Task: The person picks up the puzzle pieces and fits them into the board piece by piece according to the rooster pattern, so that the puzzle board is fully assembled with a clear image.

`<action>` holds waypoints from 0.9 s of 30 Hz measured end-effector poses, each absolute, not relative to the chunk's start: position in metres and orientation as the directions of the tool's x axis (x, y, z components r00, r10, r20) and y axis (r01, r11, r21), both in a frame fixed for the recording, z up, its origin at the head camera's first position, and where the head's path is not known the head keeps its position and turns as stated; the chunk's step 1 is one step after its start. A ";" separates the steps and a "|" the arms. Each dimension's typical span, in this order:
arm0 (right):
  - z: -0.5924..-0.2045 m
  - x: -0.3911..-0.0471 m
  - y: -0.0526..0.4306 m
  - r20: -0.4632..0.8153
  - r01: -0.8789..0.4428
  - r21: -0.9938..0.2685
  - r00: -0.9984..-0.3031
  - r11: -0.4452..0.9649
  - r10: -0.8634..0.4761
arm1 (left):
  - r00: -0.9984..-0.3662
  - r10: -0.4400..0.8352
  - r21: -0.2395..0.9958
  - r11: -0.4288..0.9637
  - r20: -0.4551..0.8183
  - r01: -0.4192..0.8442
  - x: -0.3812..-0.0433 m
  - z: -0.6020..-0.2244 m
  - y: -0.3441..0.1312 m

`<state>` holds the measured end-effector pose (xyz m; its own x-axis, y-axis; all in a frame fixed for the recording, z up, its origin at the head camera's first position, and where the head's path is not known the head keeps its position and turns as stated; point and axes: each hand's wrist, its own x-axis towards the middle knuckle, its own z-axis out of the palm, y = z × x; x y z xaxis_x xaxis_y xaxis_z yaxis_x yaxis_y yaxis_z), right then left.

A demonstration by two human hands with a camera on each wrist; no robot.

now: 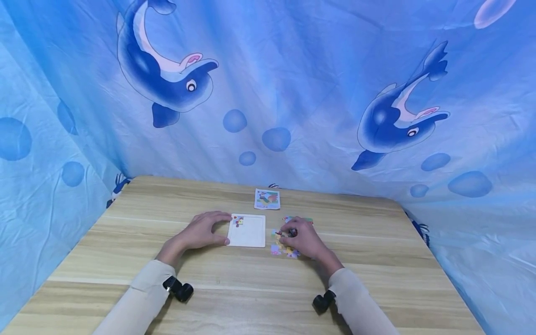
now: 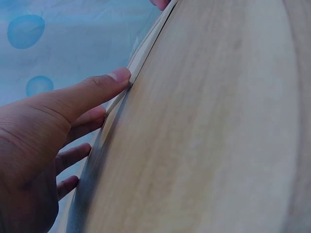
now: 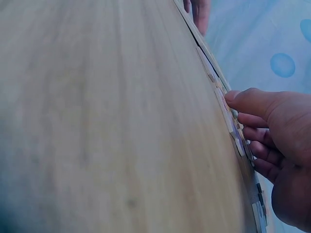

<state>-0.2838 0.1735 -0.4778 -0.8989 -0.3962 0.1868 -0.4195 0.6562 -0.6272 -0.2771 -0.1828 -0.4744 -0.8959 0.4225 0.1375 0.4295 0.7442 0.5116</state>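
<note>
White square puzzle tray (image 1: pixel 253 235), colourful fitted pieces (image 1: pixel 238 221) in far left corner; left hand (image 1: pixel 200 231) spread wide, touching left edge; right hand (image 1: pixel 304 238) narrow over pastel jigsaw pieces (image 1: pixel 276 250) at right; cannot tell if holding one.

Plain cream sleeves (image 1: pixel 138 298) worn; small black cameras (image 1: pixel 183 292), rounded at ends, seen mounted at both cuffs (image 1: pixel 156 271), one each.

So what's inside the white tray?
A small colourful patch of puzzle pieces lies in the far-left corner of the white tray; the rest of its floor shows bare. What's beneath the patch is covered. The left hand is at the tray's left edge.
</note>
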 end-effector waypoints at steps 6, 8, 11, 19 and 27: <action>-0.477 -0.284 0.172 0.186 -0.417 -0.632 -0.900 0.652 -0.395 | -0.898 0.419 0.513 0.745 0.136 0.425 -0.278 -0.475 -0.183; -0.477 -0.283 0.172 0.186 -0.416 -0.638 -0.900 0.648 -0.395 | -0.897 0.420 0.511 0.746 0.138 0.428 -0.277 -0.475 -0.183; -0.477 -0.283 0.172 0.184 -0.415 -0.641 -0.900 0.645 -0.395 | -0.896 0.422 0.508 0.746 0.140 0.431 -0.277 -0.475 -0.184; -0.478 -0.284 0.174 0.189 -0.422 -0.650 -0.896 0.632 -0.403 | -0.891 0.431 0.502 0.744 0.146 0.442 -0.276 -0.475 -0.183; -0.474 -0.288 0.168 0.235 -0.447 -0.640 -0.889 0.625 -0.394 | -0.898 0.421 0.517 0.744 0.130 0.424 -0.276 -0.474 -0.183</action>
<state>-0.2882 0.1684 -0.4740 -0.8885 -0.3941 0.2350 -0.4466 0.6249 -0.6404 -0.2765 -0.1832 -0.4741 -0.8977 0.4208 0.1304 0.4238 0.7439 0.5167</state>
